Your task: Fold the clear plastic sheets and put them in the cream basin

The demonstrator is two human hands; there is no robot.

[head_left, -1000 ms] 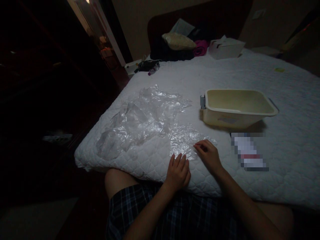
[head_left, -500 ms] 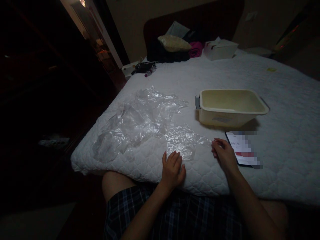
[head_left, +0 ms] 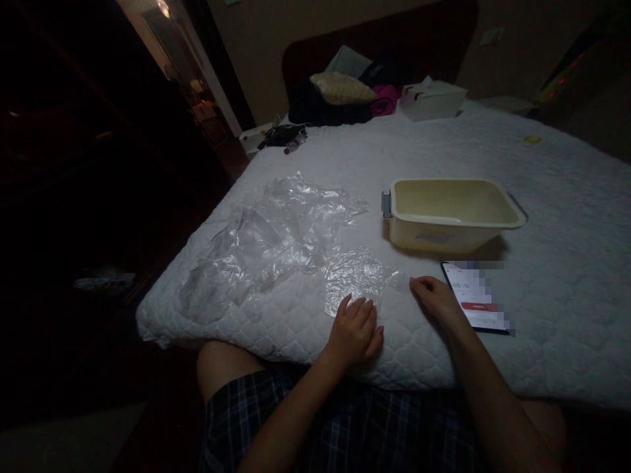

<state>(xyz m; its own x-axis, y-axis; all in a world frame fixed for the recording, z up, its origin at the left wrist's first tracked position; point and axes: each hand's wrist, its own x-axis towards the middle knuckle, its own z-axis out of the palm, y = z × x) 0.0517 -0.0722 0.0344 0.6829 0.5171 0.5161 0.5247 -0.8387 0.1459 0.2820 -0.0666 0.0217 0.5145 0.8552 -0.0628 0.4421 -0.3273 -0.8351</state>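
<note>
A small clear plastic bag (head_left: 352, 279) lies flat on the white quilted bed. My left hand (head_left: 355, 328) rests on its near right edge, palm down with the fingers somewhat spread. At the bag's right end, my right hand (head_left: 436, 299) has thumb and fingertips pinched at the clear plastic tip. A larger heap of crumpled clear plastic (head_left: 276, 230) spreads to the left. Right beside my right hand lies a phone (head_left: 476, 305) with a lit screen, partly pixelated.
A cream plastic tub (head_left: 438, 235) with grey handles stands beyond the phone. Farther back are a white box (head_left: 434, 102), a beige pillow (head_left: 342, 89), a pink roll (head_left: 384, 100) and a small bottle (head_left: 294, 142).
My left hand has slid to the right along the small bag's near edge. My right hand has moved slightly left, its fingers now closer together.
</note>
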